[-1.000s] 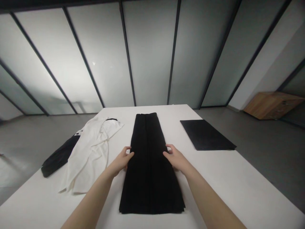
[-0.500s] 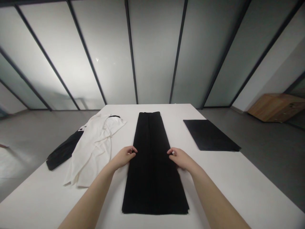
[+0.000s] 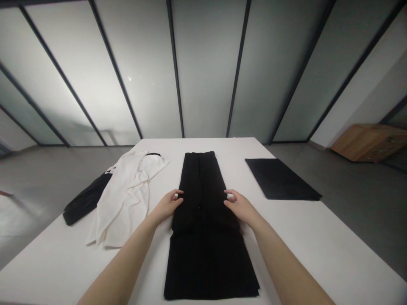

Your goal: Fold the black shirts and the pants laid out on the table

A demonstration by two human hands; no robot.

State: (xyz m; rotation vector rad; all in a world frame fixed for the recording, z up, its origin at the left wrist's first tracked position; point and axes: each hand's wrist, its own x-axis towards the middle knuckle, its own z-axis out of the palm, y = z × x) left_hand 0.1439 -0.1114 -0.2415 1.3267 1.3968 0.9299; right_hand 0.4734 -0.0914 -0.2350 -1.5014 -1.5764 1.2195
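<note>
Left hand and right hand half-curled at opposite side edges of folded black trousers, mid-table; can't tell if they're pinching cloth. Fabric looks soft, limp, fairly light; those side edges are the sensible hold. Versus earlier frame: a doubled layer edge now crosses below the hands. Nearby on the white table: white garment over dark garment, black mat.

Matt black cloth trousers, smooth white tabletop, wood-grain cabinet, frosted glass panels.
</note>
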